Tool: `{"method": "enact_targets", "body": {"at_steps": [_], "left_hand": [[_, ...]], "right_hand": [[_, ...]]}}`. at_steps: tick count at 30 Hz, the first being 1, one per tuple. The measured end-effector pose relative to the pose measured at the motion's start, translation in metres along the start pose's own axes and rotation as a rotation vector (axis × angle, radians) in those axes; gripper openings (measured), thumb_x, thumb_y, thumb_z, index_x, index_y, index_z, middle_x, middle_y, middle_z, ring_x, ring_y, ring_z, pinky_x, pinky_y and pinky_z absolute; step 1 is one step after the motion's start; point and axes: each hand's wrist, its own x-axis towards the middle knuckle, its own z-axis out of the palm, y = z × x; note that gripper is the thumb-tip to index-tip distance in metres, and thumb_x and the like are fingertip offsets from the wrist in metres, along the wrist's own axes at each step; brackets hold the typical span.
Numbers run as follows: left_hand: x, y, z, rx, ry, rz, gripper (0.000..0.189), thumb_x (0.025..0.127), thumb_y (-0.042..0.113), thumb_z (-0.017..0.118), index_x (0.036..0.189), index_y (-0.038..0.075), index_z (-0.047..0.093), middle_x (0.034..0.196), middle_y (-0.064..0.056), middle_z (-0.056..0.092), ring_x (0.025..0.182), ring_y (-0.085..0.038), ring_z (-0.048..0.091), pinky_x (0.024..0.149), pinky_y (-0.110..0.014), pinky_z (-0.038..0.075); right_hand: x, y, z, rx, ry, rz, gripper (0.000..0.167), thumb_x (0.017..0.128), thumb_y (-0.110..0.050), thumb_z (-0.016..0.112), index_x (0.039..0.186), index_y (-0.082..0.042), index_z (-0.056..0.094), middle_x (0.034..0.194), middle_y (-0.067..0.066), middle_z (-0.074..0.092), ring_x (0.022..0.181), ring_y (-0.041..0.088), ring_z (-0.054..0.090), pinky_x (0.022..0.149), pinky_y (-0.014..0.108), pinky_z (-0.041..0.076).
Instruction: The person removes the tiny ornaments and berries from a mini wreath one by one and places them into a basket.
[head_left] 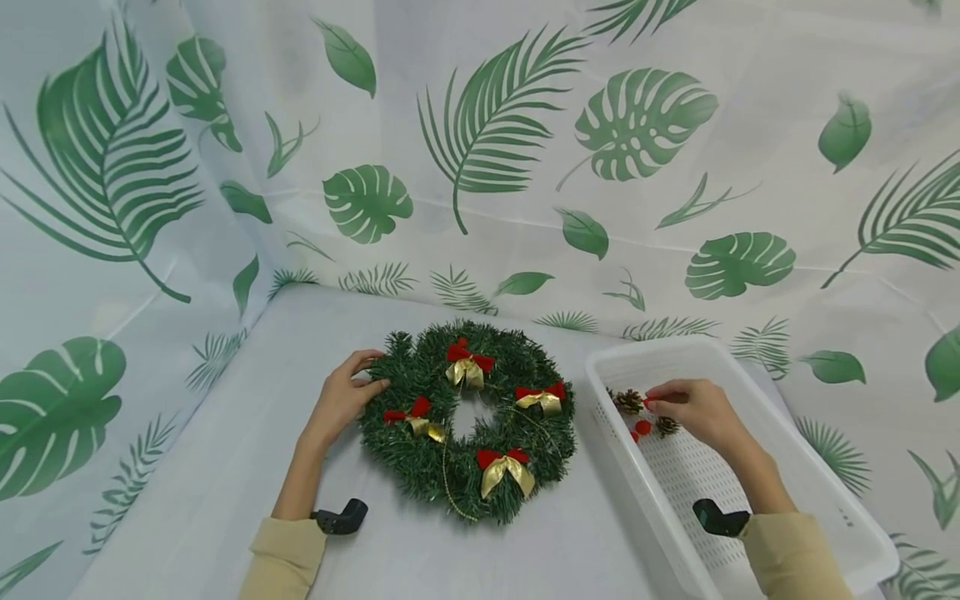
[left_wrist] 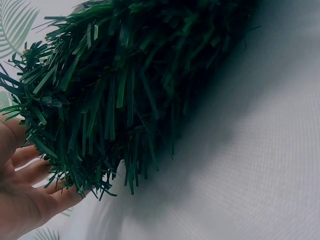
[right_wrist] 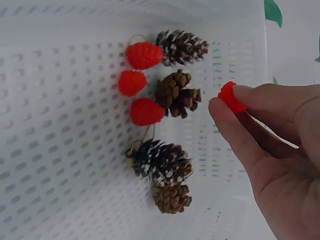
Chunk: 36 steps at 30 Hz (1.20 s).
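A green artificial wreath [head_left: 457, 467] lies on the white table, carrying several red-and-gold bows [head_left: 506, 473] and a thin gold bead string. At its left side my left hand [head_left: 345, 400] grips the outer greenery; in the left wrist view some fingertips disappear among the needles [left_wrist: 110, 100]. My right hand [right_wrist: 285, 130] pinches a small red raspberry-like ornament [right_wrist: 231, 97] between thumb and fingertips, above the far end of a white basket [head_left: 641, 483]. Below it, in the right wrist view, lie three red berry ornaments [right_wrist: 146, 111] and several pinecones [right_wrist: 177, 94], some white-tipped.
The perforated basket stands right of the wreath, its tall rim between the two. White curtains [head_left: 510, 225] printed with green leaves close off the back and left. White tabletop [head_left: 420, 550] shows in front of the wreath.
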Motion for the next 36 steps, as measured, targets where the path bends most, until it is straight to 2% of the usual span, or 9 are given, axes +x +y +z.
{"method": "enact_targets", "body": {"at_steps": [7,13,20,28,36], "left_hand": [[0.000,-0.001,0.000,0.004,-0.001,0.008,0.054,0.102,0.021,0.067,0.152,0.014,0.048,0.160,-0.024,0.040,0.132,-0.048,0.055,0.098,-0.056,0.054],[0.000,0.001,0.000,-0.008,0.002,0.009,0.054,0.102,0.022,0.068,0.151,0.016,0.048,0.159,-0.023,0.041,0.132,-0.047,0.056,0.097,-0.055,0.054],[-0.001,0.003,-0.001,-0.004,0.003,0.006,0.054,0.101,0.020,0.068,0.151,0.014,0.048,0.159,-0.023,0.042,0.131,-0.046,0.057,0.095,-0.053,0.055],[-0.001,0.002,0.000,0.000,-0.002,-0.006,0.055,0.101,0.022,0.068,0.152,0.015,0.048,0.160,-0.023,0.040,0.132,-0.046,0.056,0.096,-0.054,0.055],[-0.001,0.002,0.000,-0.004,0.000,-0.008,0.055,0.101,0.021,0.068,0.152,0.014,0.048,0.160,-0.022,0.040,0.132,-0.046,0.056,0.097,-0.055,0.054]], "right_hand": [[-0.003,0.011,0.003,-0.046,-0.064,0.004,0.020,0.093,-0.014,0.076,0.104,0.002,0.077,0.095,0.012,0.077,0.083,0.020,0.070,0.069,0.035,0.056],[-0.006,0.017,0.010,-0.090,-0.084,-0.038,0.015,0.088,-0.009,0.079,0.098,0.002,0.078,0.088,0.009,0.076,0.078,0.019,0.069,0.067,0.034,0.057],[-0.006,0.024,0.019,-0.085,-0.125,-0.058,0.009,0.086,-0.007,0.079,0.092,0.000,0.078,0.087,0.007,0.075,0.078,0.017,0.066,0.067,0.035,0.055],[-0.003,0.026,0.029,-0.134,-0.095,-0.109,0.003,0.083,-0.004,0.079,0.084,-0.002,0.077,0.080,0.005,0.074,0.072,0.014,0.064,0.062,0.032,0.053],[-0.003,0.026,0.037,-0.175,-0.046,-0.198,0.007,0.076,0.001,0.082,0.077,-0.002,0.075,0.074,0.004,0.073,0.067,0.013,0.063,0.058,0.030,0.052]]}}
